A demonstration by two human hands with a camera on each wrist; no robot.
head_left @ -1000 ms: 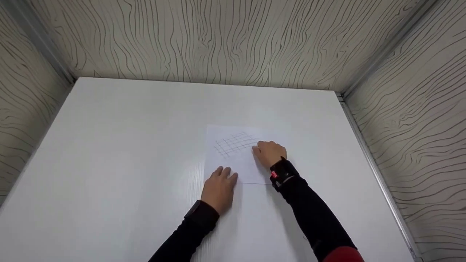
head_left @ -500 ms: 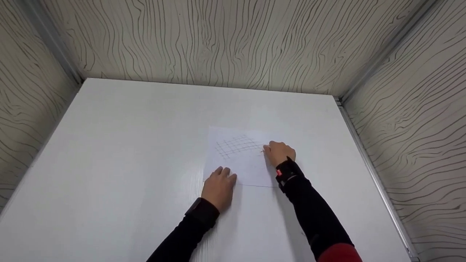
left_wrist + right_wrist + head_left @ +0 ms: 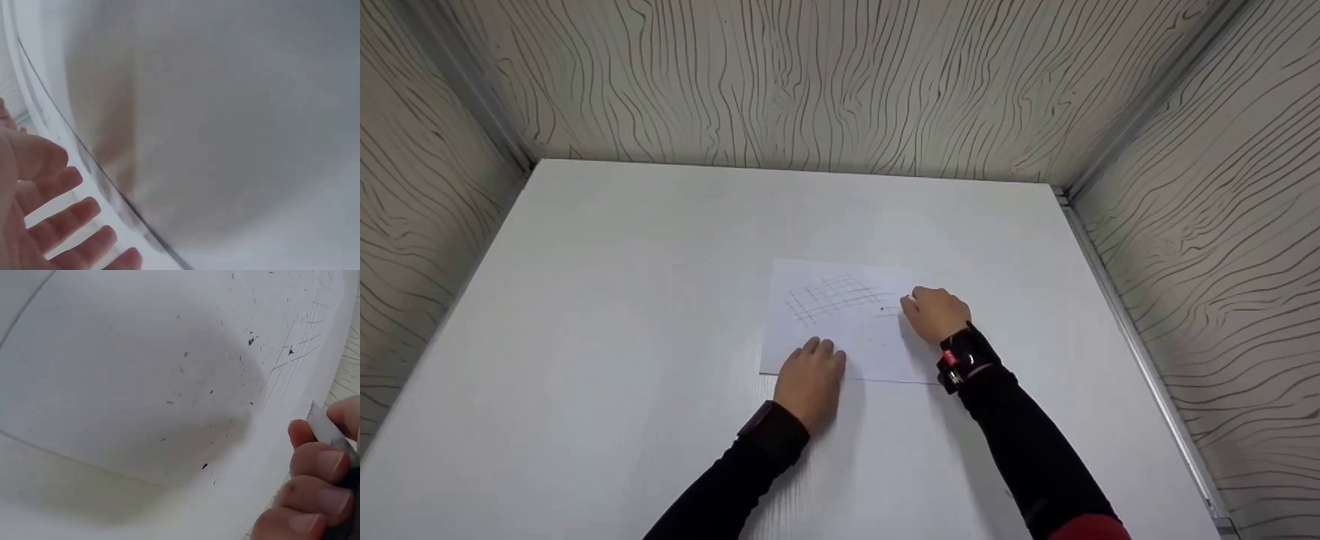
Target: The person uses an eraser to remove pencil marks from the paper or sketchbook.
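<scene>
A white sheet of paper (image 3: 810, 346) lies on the white table, bearing a pencil-like grid of thin crossing lines (image 3: 832, 296). My left hand (image 3: 812, 384) rests at the sheet's near edge, its fingers spread fairly straight in the left wrist view. On the sheet's right part, my right hand (image 3: 936, 313) pinches a white eraser (image 3: 325, 423) with a dark lower part between thumb and fingers. The eraser's pale slanted tip sticks out past the fingertips. Dark eraser crumbs (image 3: 205, 466) are scattered over the paper beside that hand, near the grid lines.
The white table (image 3: 622, 300) stretches around the sheet on all sides. Wood-grain patterned panels (image 3: 810, 82) stand behind it and at both sides, with a grey metal rail (image 3: 1140, 352) along the right edge.
My right hand has moved right over the paper, and dark crumbs now show beside it. Lines at the grid's right end look broken. The sheet has shifted slightly left; my left hand stays almost in place.
</scene>
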